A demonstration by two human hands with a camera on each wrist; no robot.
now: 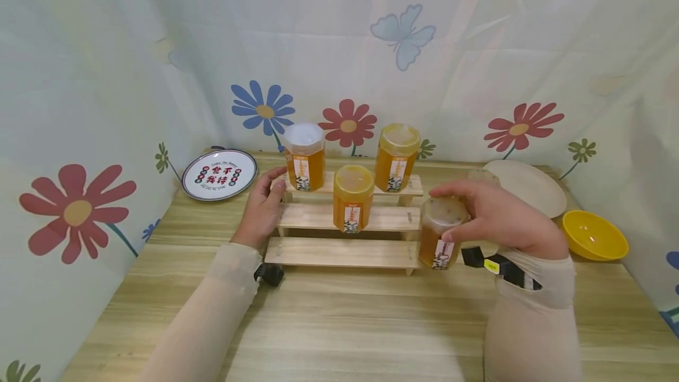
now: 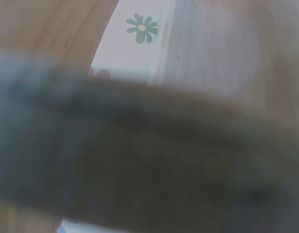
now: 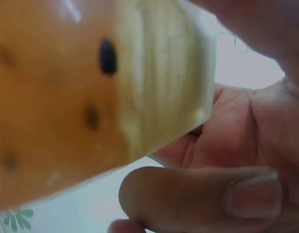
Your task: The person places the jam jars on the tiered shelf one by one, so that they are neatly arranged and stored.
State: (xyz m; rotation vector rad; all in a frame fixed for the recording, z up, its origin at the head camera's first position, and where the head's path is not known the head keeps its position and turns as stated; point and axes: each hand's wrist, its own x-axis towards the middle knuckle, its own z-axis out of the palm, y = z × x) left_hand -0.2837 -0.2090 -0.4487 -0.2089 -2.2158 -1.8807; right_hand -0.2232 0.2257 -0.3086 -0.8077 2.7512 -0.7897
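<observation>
My right hand [image 1: 485,217] grips an amber jar [image 1: 436,246] by its lid, thumb in front and fingers behind, at the right end of a three-step wooden rack [image 1: 339,252]. Dark specks show inside this jar [image 3: 52,97] in the right wrist view. At the rack's left end, my left hand [image 1: 260,208] holds the upper step. A white-lidded jar [image 1: 306,164] stands there beside its fingers. Another amber jar [image 1: 396,164] is on the top step's right, and a yellow-lidded jar [image 1: 352,202] stands on the middle step. A dark blur covers much of the left wrist view.
A white plate with red lettering [image 1: 219,175] lies at the back left. At the right are a beige plate [image 1: 530,187] and a yellow bowl [image 1: 594,234]. A flower-printed curtain [image 1: 329,63] hangs behind the wooden table [image 1: 339,335].
</observation>
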